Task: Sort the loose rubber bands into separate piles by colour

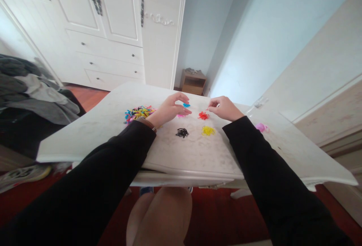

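Observation:
My right hand (223,108) pinches a thin red rubber band at the edge of the small pile of red rubber bands (203,116). Fingers apart and with nothing visible in it, my left hand (172,107) hovers beside the blue rubber bands (186,105). Below its fingers, a pink pile (181,116) is partly hidden. Nearer to me lie black rubber bands (182,132) and yellow rubber bands (208,130) in separate piles. A larger heap of mixed-colour rubber bands (139,113) sits left of my left wrist, partly covered by it.
The piles rest on a white table (192,159). At its right stand a clear plastic bag or container (256,106) and a pink item (262,127). A white wardrobe (113,12) and a small wooden cabinet (194,82) are behind. Clothes (42,91) are heaped at left.

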### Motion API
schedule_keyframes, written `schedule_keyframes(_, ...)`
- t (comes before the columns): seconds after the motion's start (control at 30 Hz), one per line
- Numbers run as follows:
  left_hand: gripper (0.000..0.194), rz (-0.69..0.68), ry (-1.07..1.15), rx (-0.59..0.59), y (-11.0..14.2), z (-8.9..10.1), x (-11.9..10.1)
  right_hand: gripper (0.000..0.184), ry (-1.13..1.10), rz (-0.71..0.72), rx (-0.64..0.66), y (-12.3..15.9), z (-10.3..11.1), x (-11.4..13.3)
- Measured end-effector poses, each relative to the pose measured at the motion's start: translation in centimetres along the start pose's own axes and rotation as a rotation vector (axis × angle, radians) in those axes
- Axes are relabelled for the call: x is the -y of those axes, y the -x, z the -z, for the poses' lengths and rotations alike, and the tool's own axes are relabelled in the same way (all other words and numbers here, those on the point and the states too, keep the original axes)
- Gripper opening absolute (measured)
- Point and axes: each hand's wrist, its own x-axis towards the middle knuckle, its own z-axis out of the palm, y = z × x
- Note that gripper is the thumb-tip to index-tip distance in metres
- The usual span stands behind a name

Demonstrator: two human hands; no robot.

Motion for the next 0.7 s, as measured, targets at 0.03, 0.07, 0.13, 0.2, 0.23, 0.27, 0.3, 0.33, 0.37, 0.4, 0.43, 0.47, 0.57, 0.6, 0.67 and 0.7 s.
schedule_keyframes(0.03,0.032,0.008,-0.007,-0.004,0.0,0.0,-0.1,0.012,0.011,0.001,0.032,0.0,-0.1,-0.2)
schedule_keyframes(0.07,0.032,0.015,-0.014,-0.006,0.0,-0.1,-0.1,0.012,0.020,0.001,0.063,-0.1,-0.1,-0.3)
schedule_keyframes(0.13,0.032,0.021,-0.022,-0.010,0.0,-0.1,-0.2,0.014,0.047,-0.003,0.102,-0.1,-0.3,-0.6)
schedule_keyframes(0.2,0.032,0.019,-0.024,-0.011,0.0,-0.1,-0.3,0.014,0.090,-0.012,0.093,-0.1,-0.4,-0.6)
schedule_keyframes(0.23,0.032,0.017,-0.024,-0.012,0.0,-0.1,-0.3,0.014,0.111,-0.018,0.069,-0.1,-0.5,-0.6)
schedule_keyframes(0.27,0.032,0.014,-0.025,-0.014,0.0,-0.1,-0.3,0.013,0.124,-0.025,0.041,-0.1,-0.6,-0.5)
schedule_keyframes(0.3,0.031,0.011,-0.027,-0.018,0.0,-0.1,-0.3,0.013,0.125,-0.033,0.014,-0.1,-0.6,-0.4)
schedule_keyframes(0.33,0.031,0.005,-0.029,-0.024,0.0,-0.1,-0.3,0.013,0.116,-0.039,-0.009,-0.1,-0.7,-0.3)
schedule_keyframes(0.37,0.031,-0.004,-0.032,-0.033,0.0,-0.1,-0.4,0.014,0.100,-0.042,-0.026,-0.1,-0.7,-0.1)
schedule_keyframes(0.4,0.031,-0.018,-0.037,-0.047,0.0,0.0,-0.4,0.014,0.082,-0.041,-0.038,-0.1,-0.8,0.0)
schedule_keyframes(0.43,0.030,-0.037,-0.045,-0.067,-0.1,0.0,-0.5,0.015,0.066,-0.037,-0.046,-0.1,-0.9,0.1)
schedule_keyframes(0.47,0.029,-0.060,-0.055,-0.092,-0.1,0.1,-0.6,0.015,0.055,-0.031,-0.049,-0.1,-0.9,0.2)
schedule_keyframes(0.57,0.024,-0.159,-0.099,-0.203,-0.3,0.6,-0.9,0.013,0.039,-0.017,-0.038,-0.2,-1.1,0.1)
schedule_keyframes(0.6,0.023,-0.194,-0.113,-0.250,-0.4,0.9,-1.0,0.013,0.035,-0.012,-0.023,-0.2,-1.2,0.0)
schedule_keyframes(0.67,0.023,-0.256,-0.141,-0.354,-0.6,1.5,-1.2,0.014,0.024,0.000,0.020,-0.2,-1.4,-0.1)
schedule_keyframes(0.7,0.023,-0.284,-0.156,-0.411,-0.7,1.8,-1.4,0.014,0.020,0.007,0.041,-0.2,-1.4,-0.2)
